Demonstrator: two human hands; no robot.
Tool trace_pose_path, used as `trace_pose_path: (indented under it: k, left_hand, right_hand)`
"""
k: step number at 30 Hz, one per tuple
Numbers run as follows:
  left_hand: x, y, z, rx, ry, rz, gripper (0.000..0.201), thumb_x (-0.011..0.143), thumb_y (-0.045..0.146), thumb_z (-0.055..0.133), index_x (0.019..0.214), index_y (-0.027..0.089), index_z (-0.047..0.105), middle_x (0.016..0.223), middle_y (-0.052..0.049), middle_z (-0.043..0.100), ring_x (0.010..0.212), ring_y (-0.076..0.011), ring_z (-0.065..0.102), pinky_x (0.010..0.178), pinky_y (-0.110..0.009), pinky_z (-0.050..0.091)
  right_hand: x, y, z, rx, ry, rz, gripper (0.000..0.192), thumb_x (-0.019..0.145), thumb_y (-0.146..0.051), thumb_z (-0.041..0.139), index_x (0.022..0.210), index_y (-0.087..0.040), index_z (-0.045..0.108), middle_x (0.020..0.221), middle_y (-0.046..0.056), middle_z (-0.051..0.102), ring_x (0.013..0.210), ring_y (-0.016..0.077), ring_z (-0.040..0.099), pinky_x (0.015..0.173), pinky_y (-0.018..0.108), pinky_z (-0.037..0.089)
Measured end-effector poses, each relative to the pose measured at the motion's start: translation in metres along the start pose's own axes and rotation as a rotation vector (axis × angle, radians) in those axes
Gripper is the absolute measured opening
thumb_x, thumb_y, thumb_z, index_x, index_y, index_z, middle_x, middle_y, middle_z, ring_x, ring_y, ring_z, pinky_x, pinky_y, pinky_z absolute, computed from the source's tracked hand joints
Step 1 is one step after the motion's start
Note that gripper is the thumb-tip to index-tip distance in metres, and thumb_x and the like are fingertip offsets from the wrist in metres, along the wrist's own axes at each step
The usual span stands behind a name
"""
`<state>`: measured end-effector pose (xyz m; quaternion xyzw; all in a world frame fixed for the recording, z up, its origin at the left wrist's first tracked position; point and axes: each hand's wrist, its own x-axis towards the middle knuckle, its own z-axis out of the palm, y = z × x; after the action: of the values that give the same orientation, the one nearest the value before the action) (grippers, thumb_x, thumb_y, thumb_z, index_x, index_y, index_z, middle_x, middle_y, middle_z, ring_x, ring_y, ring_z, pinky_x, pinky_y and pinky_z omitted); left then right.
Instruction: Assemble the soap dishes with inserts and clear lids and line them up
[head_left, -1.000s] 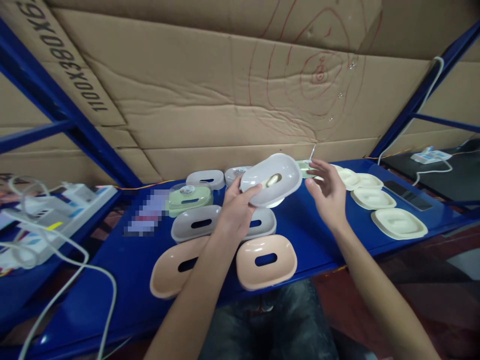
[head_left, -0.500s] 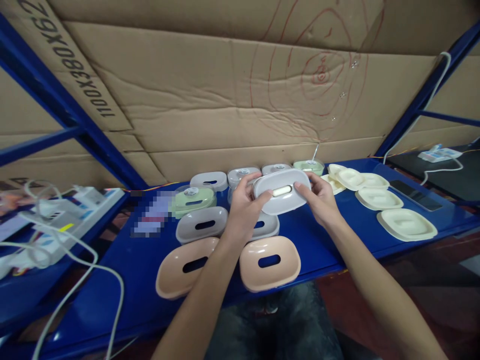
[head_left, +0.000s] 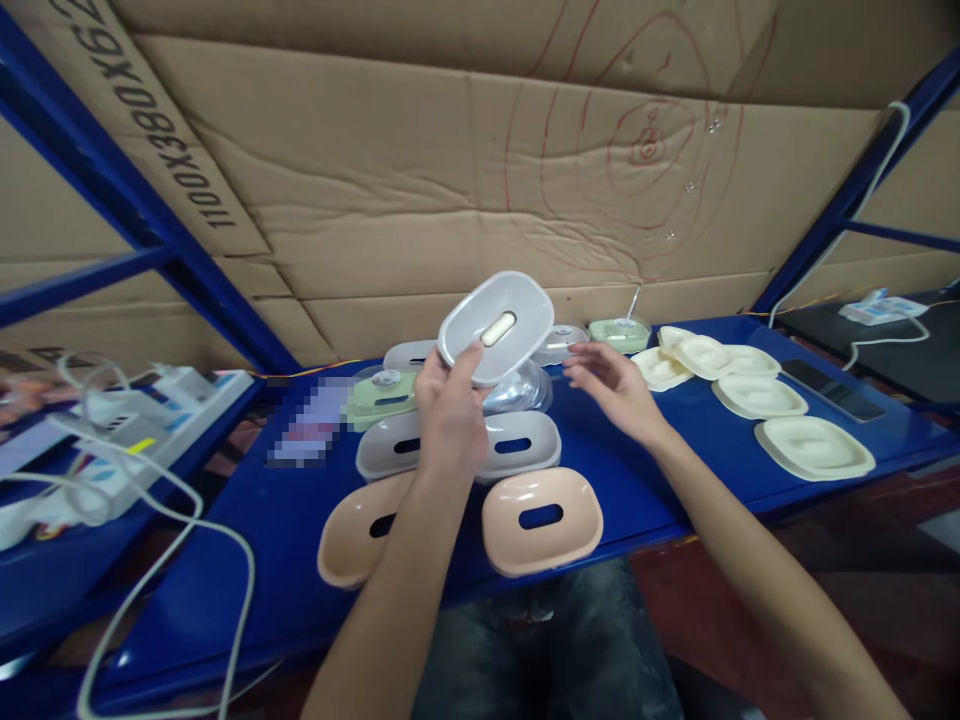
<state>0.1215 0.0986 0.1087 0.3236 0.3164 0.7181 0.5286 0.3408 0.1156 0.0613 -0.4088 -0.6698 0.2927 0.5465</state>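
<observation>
A grey soap dish (head_left: 517,310) with a cream piece showing through its slot is raised and tilted in my left hand (head_left: 454,410), thumb on its front face. My right hand (head_left: 615,390) is apart from it, fingers spread over the blue table, holding nothing. Stacked clear plastic lids (head_left: 525,390) lie just behind and below the held dish. Two more grey dishes (head_left: 517,445) sit under my left hand, one partly hidden by it. Nearer the front edge are two peach dishes (head_left: 541,520), the left one partly covered by my forearm.
Several cream oval trays (head_left: 814,447) lie on the right beside a dark phone (head_left: 832,388). Lidded green (head_left: 619,335) and grey boxes line the back against the cardboard wall (head_left: 375,180). White power strips and cables (head_left: 180,420) are at the left.
My right hand has let go of the grey dish and drawn back, its fingers opening. My left hand has lifted the dish up and to the left, tilting it.
</observation>
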Motion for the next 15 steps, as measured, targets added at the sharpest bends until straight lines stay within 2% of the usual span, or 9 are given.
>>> trace_pose_path:
  k: [2, 4, 7, 9, 12, 15]
  left_hand:
    - [0.001, 0.002, 0.0, -0.023, 0.033, 0.018, 0.047, 0.082, 0.024, 0.085, 0.129, 0.025, 0.075, 0.133, -0.009, 0.081, 0.129, -0.0288, 0.076, 0.103, -0.038, 0.063]
    - [0.001, 0.004, 0.001, -0.027, 0.066, 0.023, 0.049, 0.086, 0.022, 0.079, 0.134, 0.028, 0.073, 0.136, -0.007, 0.081, 0.133, -0.0284, 0.074, 0.106, -0.038, 0.062]
    - [0.002, 0.009, 0.002, -0.02, 0.111, 0.017, 0.048, 0.093, 0.025, 0.07, 0.141, 0.029, 0.071, 0.138, -0.005, 0.08, 0.141, -0.0273, 0.07, 0.111, -0.038, 0.061]
    - [0.003, 0.012, 0.002, -0.044, 0.131, -0.004, 0.046, 0.097, 0.028, 0.066, 0.143, 0.028, 0.07, 0.141, -0.005, 0.079, 0.146, -0.0263, 0.067, 0.113, -0.037, 0.06]
    - [0.005, 0.014, 0.001, -0.142, 0.146, -0.053, 0.043, 0.103, 0.031, 0.063, 0.145, 0.026, 0.07, 0.143, -0.007, 0.079, 0.148, -0.0274, 0.064, 0.114, -0.038, 0.06]
    - [0.006, 0.014, 0.0, -0.22, 0.145, -0.083, 0.04, 0.106, 0.037, 0.062, 0.143, 0.026, 0.071, 0.142, -0.008, 0.079, 0.147, -0.0301, 0.066, 0.115, -0.043, 0.06]
  right_hand:
    - [0.008, -0.001, 0.005, -0.246, -0.102, -0.159, 0.059, 0.094, -0.06, 0.082, 0.139, -0.025, 0.068, 0.141, 0.015, 0.075, 0.132, 0.0341, 0.072, 0.111, 0.057, 0.061]
    - [0.019, -0.003, 0.014, -0.408, -0.226, -0.289, 0.072, 0.091, -0.056, 0.086, 0.152, -0.026, 0.062, 0.156, 0.017, 0.066, 0.146, 0.0385, 0.062, 0.122, 0.064, 0.051]
    - [0.037, -0.002, 0.033, -0.485, -0.391, -0.374, 0.086, 0.088, -0.057, 0.09, 0.16, -0.024, 0.055, 0.163, 0.019, 0.059, 0.153, 0.0411, 0.055, 0.127, 0.066, 0.046]
    - [0.046, 0.003, 0.045, -0.501, -0.458, -0.394, 0.086, 0.088, -0.055, 0.089, 0.16, -0.021, 0.055, 0.163, 0.02, 0.059, 0.153, 0.0408, 0.055, 0.127, 0.063, 0.047]
    - [0.052, 0.013, 0.056, -0.527, -0.453, -0.397, 0.078, 0.089, -0.051, 0.089, 0.153, -0.017, 0.061, 0.155, 0.022, 0.065, 0.147, 0.0409, 0.059, 0.123, 0.061, 0.051]
    - [0.05, 0.018, 0.054, -0.52, -0.348, -0.383, 0.075, 0.085, -0.054, 0.09, 0.146, -0.017, 0.068, 0.146, 0.021, 0.07, 0.139, 0.0413, 0.065, 0.119, 0.061, 0.053]
